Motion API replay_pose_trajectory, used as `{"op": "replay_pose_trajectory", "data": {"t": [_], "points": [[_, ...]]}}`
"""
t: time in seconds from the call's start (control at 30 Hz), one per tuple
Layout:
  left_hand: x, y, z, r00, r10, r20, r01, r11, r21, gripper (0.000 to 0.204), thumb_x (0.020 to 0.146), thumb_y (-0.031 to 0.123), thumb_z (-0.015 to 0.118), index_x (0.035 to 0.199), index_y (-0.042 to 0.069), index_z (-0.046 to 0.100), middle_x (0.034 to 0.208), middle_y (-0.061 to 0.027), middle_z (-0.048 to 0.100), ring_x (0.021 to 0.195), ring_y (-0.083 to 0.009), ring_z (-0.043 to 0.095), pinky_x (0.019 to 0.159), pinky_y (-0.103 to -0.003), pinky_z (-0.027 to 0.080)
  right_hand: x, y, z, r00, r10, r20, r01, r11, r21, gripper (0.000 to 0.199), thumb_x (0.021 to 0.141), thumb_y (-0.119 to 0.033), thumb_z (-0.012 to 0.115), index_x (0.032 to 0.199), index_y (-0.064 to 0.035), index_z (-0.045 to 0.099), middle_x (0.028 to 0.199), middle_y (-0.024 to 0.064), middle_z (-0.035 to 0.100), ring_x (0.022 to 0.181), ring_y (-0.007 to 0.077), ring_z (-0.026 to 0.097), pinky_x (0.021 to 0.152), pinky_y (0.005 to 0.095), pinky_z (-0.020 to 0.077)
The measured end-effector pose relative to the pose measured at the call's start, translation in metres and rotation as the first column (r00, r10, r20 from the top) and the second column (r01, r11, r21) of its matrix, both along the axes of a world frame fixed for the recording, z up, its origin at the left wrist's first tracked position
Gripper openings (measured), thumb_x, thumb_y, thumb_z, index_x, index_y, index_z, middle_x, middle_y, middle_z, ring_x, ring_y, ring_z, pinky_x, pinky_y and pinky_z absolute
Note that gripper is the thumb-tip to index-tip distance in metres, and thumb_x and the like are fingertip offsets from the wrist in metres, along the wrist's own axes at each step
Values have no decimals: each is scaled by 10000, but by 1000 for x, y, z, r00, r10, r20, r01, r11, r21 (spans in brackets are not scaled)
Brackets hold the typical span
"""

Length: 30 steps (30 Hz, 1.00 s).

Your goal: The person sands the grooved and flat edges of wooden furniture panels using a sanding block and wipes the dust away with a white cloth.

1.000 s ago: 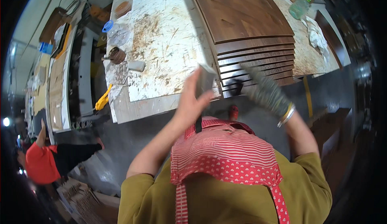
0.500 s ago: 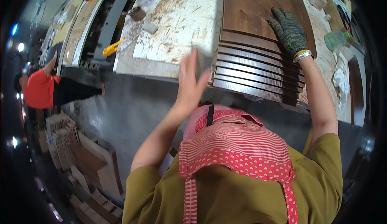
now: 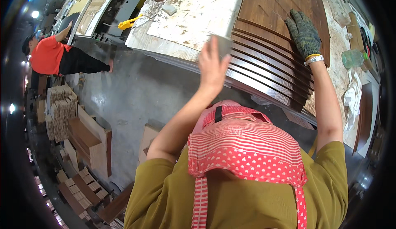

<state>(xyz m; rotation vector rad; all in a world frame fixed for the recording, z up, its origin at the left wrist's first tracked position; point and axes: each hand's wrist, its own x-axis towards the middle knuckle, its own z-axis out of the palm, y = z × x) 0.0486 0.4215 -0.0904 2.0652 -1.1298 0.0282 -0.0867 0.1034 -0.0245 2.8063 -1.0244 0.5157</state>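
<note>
A stack of dark brown wood panels (image 3: pixel 274 66) lies on the bench, the panels stepped so that their near edges show one behind another. My right hand (image 3: pixel 304 33), in a dark knitted glove, rests flat with fingers extended on the top panel (image 3: pixel 268 6). At the left ends of the stepped edges is my bare left hand (image 3: pixel 212 66), its fingers against a grey sanding block (image 3: pixel 225 46). The block is slightly blurred, and its underside is hidden.
Left of the stack lies a stained white board (image 3: pixel 194 16) with a small pale block (image 3: pixel 169 9) and a yellow-handled cutter (image 3: pixel 130 22). A green-tinted jar (image 3: pixel 352 58) and white cloth (image 3: pixel 352 97) are at right. Another person (image 3: pixel 51 55) stands far left near stacked boards (image 3: pixel 62 109).
My left hand has moved a little right with the sanding block, along the panels' left ends. The view has turned slightly. My right hand stays flat on the top panel.
</note>
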Motion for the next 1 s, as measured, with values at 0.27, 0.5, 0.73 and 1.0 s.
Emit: {"op": "replay_pose_trajectory", "data": {"t": [0.27,0.5,0.73,1.0], "points": [[-9,54,-27,941,-53,-335,134,966,223,676,964,294,562,1511,45,253,1456,-307,294,1314,-474,331,1094,-495,292,0,-1,-1,1000,17,11,-17,1000,-9,526,975,-445,458,1356,-88,524,1353,171,533,1237,342,506,1057,440,388],[-14,22,9,989,-42,-141,78,964,256,664,950,287,582,1506,73,289,1439,-314,308,1308,-467,339,1077,-520,296,-1,-3,-6,1000,-3,10,3,997,-72,527,979,-443,455,1367,-92,516,1372,164,526,1243,336,509,1065,437,383],[11,25,-2,992,-23,-122,22,1000,-7,692,936,330,598,1504,72,298,1436,-309,323,1306,-482,332,1077,-508,313,-1,-8,-11,999,-17,-27,16,999,-51,539,985,-464,444,1388,-111,505,1411,150,505,1277,324,493,1095,440,360],[23,35,13,810,82,-581,44,979,200,648,969,304,542,1494,1,311,1483,-228,378,1392,-309,362,1150,-389,278,1,-1,-2,997,-50,-56,50,999,4,533,982,-456,452,1385,-112,508,1429,136,490,1299,316,470,1106,433,350]]}}
